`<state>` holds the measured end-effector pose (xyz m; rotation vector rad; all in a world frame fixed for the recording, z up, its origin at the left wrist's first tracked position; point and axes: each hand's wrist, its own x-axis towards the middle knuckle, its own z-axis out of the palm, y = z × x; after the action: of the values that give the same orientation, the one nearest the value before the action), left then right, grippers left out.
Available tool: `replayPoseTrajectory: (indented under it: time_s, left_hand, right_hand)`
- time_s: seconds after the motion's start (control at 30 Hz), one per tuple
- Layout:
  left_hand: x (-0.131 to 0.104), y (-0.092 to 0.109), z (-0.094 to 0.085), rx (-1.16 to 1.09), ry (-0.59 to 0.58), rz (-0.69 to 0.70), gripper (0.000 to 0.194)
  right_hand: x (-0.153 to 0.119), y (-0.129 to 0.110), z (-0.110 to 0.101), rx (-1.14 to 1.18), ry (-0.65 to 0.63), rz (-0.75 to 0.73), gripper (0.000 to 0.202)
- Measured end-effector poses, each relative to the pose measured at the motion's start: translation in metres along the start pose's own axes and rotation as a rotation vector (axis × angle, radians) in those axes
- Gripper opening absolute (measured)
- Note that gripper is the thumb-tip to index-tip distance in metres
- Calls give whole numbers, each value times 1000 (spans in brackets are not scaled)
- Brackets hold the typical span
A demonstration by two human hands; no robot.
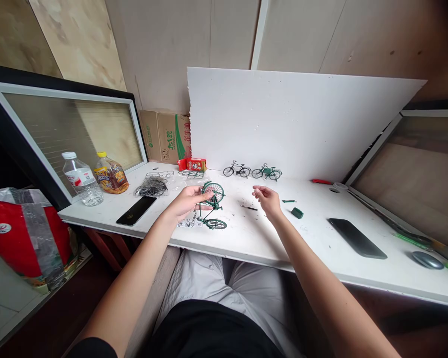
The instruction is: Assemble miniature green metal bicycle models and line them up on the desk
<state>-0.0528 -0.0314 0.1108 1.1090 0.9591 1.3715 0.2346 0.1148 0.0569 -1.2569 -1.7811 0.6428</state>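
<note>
A small dark green model bicycle is gripped in my left hand, held by one of its wheels and tilted on end above the table. My right hand hovers apart from it on the right, fingers curled and the thumb and forefinger pressed together. Anything between those fingertips is too small to make out. Below and between the hands lies a thin dark tool among tiny scraps. Right of my right hand are a green box-shaped piece and a small flat green part. Under the held bicycle, a printed sheet partly shows.
Two finished-looking model bicycles, one black and one green, stand by the white board. Bagged black parts, two bottles and a phone lie left. Another dark phone and a mouse lie right.
</note>
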Motion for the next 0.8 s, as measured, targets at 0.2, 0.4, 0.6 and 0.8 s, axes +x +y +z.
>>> replayPoseTrajectory:
  time_s: [0.2,0.4,0.6,0.8]
  left_hand:
    - [-1,-4,8,31,8,-26,27]
    - [-1,-9,10,0,-5,-56,25]
    - [-4,-11,18,46,-4,-73,29]
    - [-13,-7,29,138,-57,-9,35]
  right_hand:
    - [-33,18,-23,396,154,2,54]
    - [-47,14,-24,370,157,-33,44]
    - [-58,-9,-16,408,-67,-124,48]
    - [-67,-31,-16,320,-118,-167,35]
